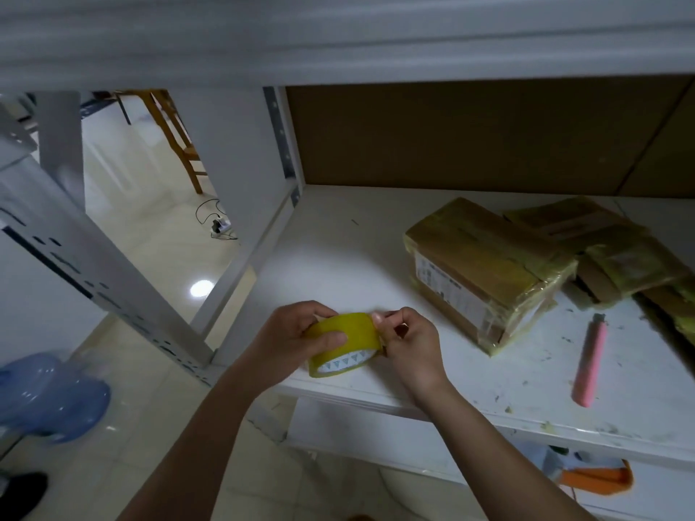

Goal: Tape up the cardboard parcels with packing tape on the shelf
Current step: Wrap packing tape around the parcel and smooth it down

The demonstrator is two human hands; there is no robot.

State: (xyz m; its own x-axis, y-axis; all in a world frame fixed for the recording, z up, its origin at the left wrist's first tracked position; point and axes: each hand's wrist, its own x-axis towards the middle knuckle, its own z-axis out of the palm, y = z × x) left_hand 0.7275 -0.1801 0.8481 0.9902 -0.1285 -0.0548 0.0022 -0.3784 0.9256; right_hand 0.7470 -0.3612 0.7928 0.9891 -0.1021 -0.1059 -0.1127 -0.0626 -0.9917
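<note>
We have a single wide-angle view from our head, looking forward and down, close over the front edge of the white shelf board (376,235), whose cardboard-backed rear fills the upper right while the tiled floor (158,235) shows at left.

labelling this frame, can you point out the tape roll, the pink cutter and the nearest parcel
tape roll (348,330): head view, yellow outer band between the hands
pink cutter (590,364): head view, middle of its handle
nearest parcel (485,253): head view, taped top face
</note>
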